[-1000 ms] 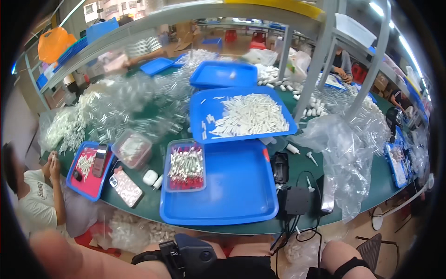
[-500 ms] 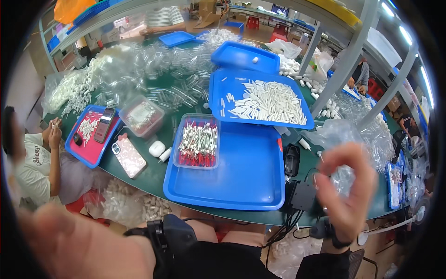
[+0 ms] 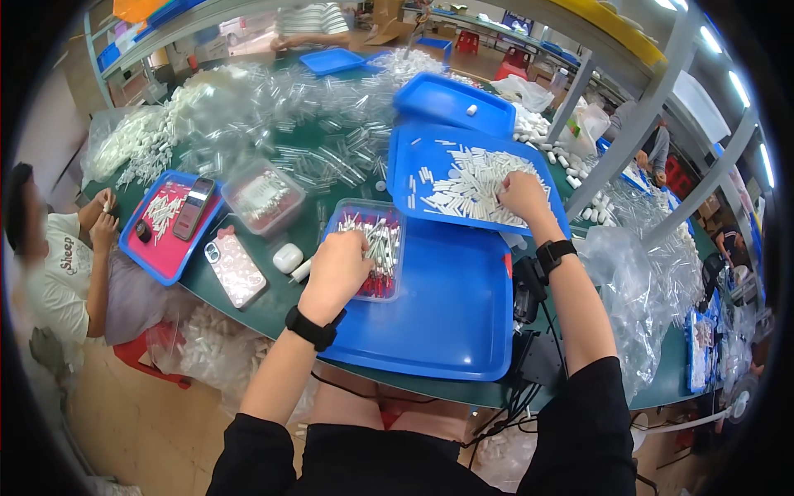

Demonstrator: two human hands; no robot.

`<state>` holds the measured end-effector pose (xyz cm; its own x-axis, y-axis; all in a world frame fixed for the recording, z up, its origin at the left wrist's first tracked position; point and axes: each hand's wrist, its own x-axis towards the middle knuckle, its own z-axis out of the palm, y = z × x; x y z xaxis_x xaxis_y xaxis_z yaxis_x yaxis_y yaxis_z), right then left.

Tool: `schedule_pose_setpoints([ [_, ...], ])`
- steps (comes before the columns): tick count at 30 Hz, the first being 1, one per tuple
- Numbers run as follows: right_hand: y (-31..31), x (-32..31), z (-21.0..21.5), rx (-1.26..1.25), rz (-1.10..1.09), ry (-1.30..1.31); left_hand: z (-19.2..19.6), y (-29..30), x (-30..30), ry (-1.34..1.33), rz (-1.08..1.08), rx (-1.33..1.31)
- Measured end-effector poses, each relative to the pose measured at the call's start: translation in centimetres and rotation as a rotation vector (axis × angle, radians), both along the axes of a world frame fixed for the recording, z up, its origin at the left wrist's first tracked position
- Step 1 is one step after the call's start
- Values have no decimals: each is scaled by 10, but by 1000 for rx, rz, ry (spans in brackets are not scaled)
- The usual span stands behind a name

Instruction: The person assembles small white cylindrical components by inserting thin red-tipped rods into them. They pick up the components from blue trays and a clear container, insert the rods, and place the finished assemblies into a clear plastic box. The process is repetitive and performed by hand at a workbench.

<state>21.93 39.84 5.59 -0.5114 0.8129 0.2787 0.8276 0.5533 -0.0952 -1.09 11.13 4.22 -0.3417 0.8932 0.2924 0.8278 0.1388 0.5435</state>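
Note:
My left hand (image 3: 337,269) reaches over the left rim of a clear plastic box (image 3: 401,266), its curled fingers among thin sticks (image 3: 380,248) with white and red parts. Its fingertips are partly hidden, so what they grip is unclear. Farther right, my right hand (image 3: 524,198) dips with bent, closed fingers into a heap of short white tubes (image 3: 471,186). The heap lies in a blue tray (image 3: 405,153). Under the box sits another blue tray (image 3: 438,331), its inside bare beside the box. Both wrists wear black bands.
On the left are a patterned phone (image 3: 236,269), a white earbud case (image 3: 288,258), a lidded clear box (image 3: 263,198) and a blue-rimmed tray (image 3: 169,273) with a dark phone. Clear tubes (image 3: 331,157) cover the far table. A person (image 3: 70,256) works at left; a grey post (image 3: 616,157) rises right.
Both hands have come from near the camera and above the table's right side down to the work: the left to the stick box, the right into the white tubes. The view has shifted slightly.

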Motion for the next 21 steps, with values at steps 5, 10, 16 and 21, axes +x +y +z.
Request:
schedule_pose_setpoints([
  [5, -8, 1, 8, -36, -102, 209, -4, 2, -6, -19, 76, -14],
  [10, -19, 6, 28, -30, -219, 234, 4, 6, 2, -50, 93, -2],
  [16, -42, 12, 48, 18, -67, 319, -2, 26, 6, 131, 145, -25],
  [21, -142, 30, 95, -158, 172, 467, 16, 13, 9, 77, 188, 29],
])
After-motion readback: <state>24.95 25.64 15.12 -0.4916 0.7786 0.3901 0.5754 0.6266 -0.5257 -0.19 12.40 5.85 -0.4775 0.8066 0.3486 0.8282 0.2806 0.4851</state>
